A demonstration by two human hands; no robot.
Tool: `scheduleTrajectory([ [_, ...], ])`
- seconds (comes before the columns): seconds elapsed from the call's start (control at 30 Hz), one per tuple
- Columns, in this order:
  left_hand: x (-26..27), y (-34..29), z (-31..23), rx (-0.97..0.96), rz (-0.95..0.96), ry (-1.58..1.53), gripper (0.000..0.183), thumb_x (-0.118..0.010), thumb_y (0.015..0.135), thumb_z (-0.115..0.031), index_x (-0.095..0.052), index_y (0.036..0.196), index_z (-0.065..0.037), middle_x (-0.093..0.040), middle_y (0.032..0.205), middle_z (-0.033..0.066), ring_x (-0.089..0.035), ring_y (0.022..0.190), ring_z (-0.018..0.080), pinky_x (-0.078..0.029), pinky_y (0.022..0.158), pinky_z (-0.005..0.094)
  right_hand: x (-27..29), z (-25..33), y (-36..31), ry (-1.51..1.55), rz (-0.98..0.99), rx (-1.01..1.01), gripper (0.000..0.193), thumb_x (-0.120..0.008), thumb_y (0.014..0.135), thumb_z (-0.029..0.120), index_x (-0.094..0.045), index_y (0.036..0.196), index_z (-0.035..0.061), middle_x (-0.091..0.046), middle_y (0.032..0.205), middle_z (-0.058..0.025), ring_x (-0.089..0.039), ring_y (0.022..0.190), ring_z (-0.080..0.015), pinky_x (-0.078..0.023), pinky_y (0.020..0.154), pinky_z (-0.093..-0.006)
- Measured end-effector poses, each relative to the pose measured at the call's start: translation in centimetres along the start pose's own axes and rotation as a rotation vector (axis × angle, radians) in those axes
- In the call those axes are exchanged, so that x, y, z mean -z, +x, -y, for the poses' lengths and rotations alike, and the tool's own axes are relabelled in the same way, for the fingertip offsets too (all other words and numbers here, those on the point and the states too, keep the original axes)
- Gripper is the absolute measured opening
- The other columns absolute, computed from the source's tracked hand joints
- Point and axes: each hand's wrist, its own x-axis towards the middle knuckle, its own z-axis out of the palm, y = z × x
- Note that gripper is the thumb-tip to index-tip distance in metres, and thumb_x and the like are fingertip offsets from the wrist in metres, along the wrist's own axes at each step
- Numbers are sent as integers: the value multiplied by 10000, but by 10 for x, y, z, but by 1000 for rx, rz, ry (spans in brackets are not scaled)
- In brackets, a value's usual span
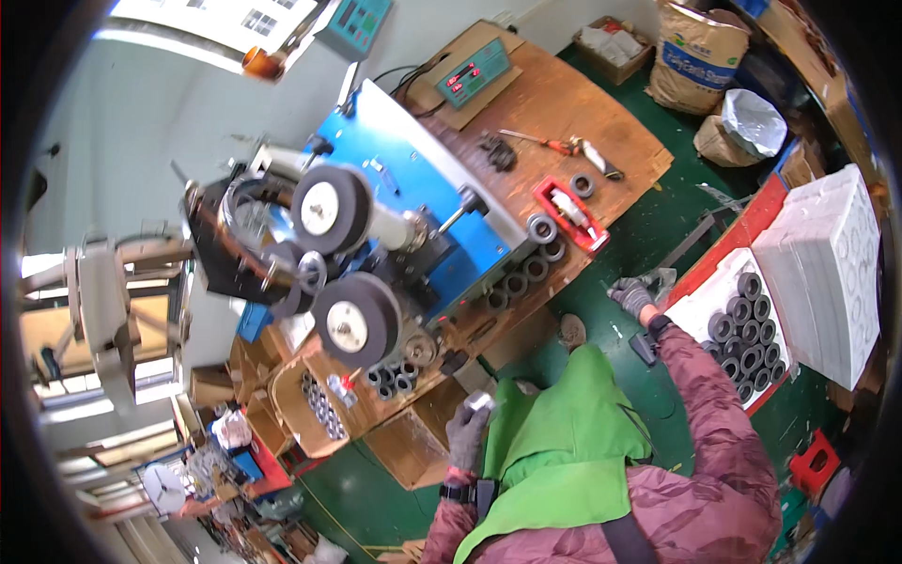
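Observation:
My left hand [462,440], in a grey glove, is closed on a small shiny, light-coloured piece [480,401] beside the green apron [578,423]. Its exact kind is too small to make out. My right hand [633,297], also gloved, is off to the right with its fingers loosely stretched out and nothing visible in them. Near that hand is a clear plastic bag-like thing [663,280]. Black rings [749,333] are stacked in a white tray [700,310] just beyond the right wrist. Ahead stands a machine with two large dark wheels [331,209] over a blue plate [460,254].
The wooden bench [564,103] bears a red holder [571,214], a screwdriver [540,139], a digital display box [473,72] and rings [515,284] along its edge. Cardboard boxes [413,437] stand below left. White foam trays [822,273] are stacked at right; a red stool [814,460] stands lower right.

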Motion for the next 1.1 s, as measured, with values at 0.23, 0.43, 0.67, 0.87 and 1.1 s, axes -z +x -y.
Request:
scheduleTrajectory([
  [0.23, 6, 22, -5, -161, 19, -91, 292, -635, 764, -212, -635, 931, 29, -608, 795, 53, -541, 712, 110, -433, 663, 257, 31, 209, -82, 171, 430, 514, 199, -610, 789, 252, -601, 795, 53, -605, 696, -94, -584, 638, -206, -451, 601, -309],
  [0.43, 28, 12, -16, -317, 172, -161, 285, -626, 783, -166, -600, 994, 24, -592, 938, 55, -545, 838, 125, -427, 753, 260, 11, 335, -170, -225, 661, 844, 218, -595, 787, 299, -601, 799, 81, -588, 669, -111, -585, 631, -273, -451, 585, -345],
  [0.67, 59, -19, -26, -460, 212, -219, 275, -643, 779, -174, -621, 961, 31, -584, 955, 75, -550, 886, 144, -429, 773, 270, -44, 372, -195, -680, 525, 757, 385, -615, 721, 475, -630, 808, 100, -612, 684, -114, -604, 663, -294, -458, 592, -385],
  [0.87, 86, -30, -18, -337, 411, -453, 394, -646, 786, -205, -560, 1110, 2, -601, 978, 50, -553, 894, 122, -437, 805, 268, -32, 363, -191, -431, 564, 824, 399, -661, 740, 372, -552, 998, 87, -615, 829, -132, -605, 794, -295, -473, 697, -367],
  [1.1, 87, -28, -24, -423, 516, -405, 458, -713, 739, -247, -516, 1078, -11, -573, 1004, 79, -522, 923, 138, -411, 847, 278, -63, 366, -205, -366, 488, 851, 438, -683, 702, 341, -528, 1040, 110, -621, 811, -136, -614, 765, -307, -477, 685, -382],
])
